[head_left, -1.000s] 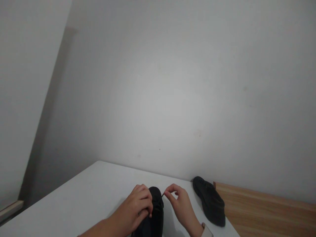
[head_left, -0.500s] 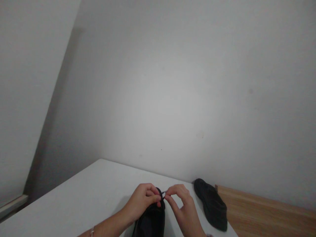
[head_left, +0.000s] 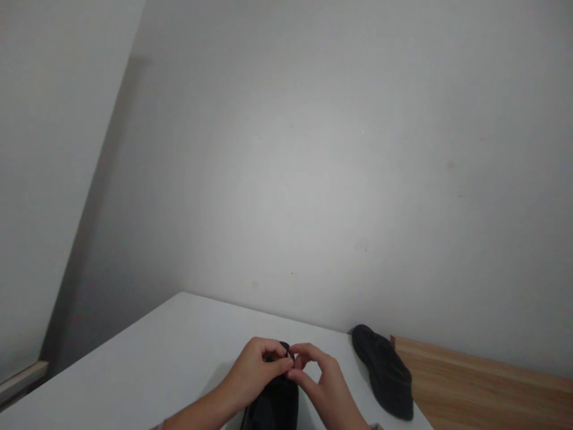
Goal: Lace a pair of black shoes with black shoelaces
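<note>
A black shoe (head_left: 274,406) lies on the white table (head_left: 170,352) at the bottom middle, toe pointing away from me. My left hand (head_left: 257,373) rests over its top with thumb and fingers pinched on the thin black lace. My right hand (head_left: 320,382) meets it fingertip to fingertip just above the toe, also pinched on the lace. Most of the lace is hidden between the fingers. A second black shoe (head_left: 385,373) lies apart to the right, near the table's edge.
A plain grey wall (head_left: 313,179) rises right behind the table. A wooden surface (head_left: 483,391) adjoins the white table on the right. A pale ledge (head_left: 20,379) shows at the far left edge.
My two hands have closed together over the shoe's toe. The right hand, earlier apart and holding the lace out, now touches the left fingertips. The second shoe has not moved.
</note>
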Motion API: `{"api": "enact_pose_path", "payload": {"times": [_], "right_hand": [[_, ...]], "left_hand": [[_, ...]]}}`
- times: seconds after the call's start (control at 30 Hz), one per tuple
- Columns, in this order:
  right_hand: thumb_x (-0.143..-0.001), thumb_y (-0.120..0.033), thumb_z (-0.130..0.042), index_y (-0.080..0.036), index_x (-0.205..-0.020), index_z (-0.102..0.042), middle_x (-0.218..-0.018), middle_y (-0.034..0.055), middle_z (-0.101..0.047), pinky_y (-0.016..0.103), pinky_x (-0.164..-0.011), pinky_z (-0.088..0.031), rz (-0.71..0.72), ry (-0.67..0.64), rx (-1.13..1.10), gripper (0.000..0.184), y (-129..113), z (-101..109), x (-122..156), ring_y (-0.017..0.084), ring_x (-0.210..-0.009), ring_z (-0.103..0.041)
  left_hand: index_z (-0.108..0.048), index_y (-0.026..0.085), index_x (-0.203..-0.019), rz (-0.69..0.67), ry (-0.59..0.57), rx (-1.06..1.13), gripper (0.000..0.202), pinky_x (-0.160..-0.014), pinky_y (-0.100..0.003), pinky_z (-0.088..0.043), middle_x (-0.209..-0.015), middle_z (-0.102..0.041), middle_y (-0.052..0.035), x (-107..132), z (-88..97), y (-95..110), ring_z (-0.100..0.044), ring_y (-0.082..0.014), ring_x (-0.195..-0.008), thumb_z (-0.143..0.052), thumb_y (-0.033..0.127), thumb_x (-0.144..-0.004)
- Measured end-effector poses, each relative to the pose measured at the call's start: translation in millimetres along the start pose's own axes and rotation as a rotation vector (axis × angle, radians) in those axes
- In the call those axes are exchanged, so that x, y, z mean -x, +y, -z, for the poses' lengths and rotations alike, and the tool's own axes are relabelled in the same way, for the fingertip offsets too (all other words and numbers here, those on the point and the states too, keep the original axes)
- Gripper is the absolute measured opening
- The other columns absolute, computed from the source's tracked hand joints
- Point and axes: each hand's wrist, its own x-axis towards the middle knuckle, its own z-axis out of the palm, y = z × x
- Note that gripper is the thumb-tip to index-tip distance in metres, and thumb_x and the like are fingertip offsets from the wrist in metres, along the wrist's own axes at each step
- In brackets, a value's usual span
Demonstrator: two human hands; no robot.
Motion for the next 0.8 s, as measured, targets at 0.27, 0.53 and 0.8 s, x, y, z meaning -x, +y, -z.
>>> {"api": "enact_pose_path", "payload": {"times": [0.27,0.53,0.8], "right_hand": [[-0.084,-0.013,-0.058,-0.022,-0.079,-0.062,-0.076,-0.0002,-0.063,0.035,-0.078,-0.034,0.302,0.053,0.396,0.012,-8,12,5,0.019,-0.078,-0.056],[-0.083,-0.007,-0.054,-0.024,-0.085,-0.057,-0.081,-0.0015,-0.062,0.036,-0.082,-0.033,0.459,-0.077,0.435,0.016,-3,15,13,0.017,-0.081,-0.055],[-0.093,-0.026,-0.043,-0.022,-0.091,-0.059,-0.09,0.0037,-0.064,0.036,-0.085,-0.038,0.214,-0.014,0.155,0.017,1,6,10,0.019,-0.089,-0.057]], "left_hand": [[-0.068,0.012,-0.067,0.07,-0.066,0.162,0.015,-0.066,-0.026,-0.041,-0.063,-0.068,-0.0022,1,0.5,5,-0.058,-0.0159,-0.065,-0.066,0.026,-0.065],[-0.062,0.012,-0.064,0.236,-0.036,0.191,0.011,-0.057,-0.023,-0.032,-0.058,-0.06,0.0021,5,1.4,11,-0.049,-0.0113,-0.058,-0.067,0.016,-0.054],[-0.053,0.018,-0.071,-0.222,-0.024,-0.431,0.018,-0.068,-0.025,-0.036,-0.079,-0.055,0.0006,12,-1.1,16,-0.049,-0.0149,-0.078,-0.05,0.003,-0.061]]}}
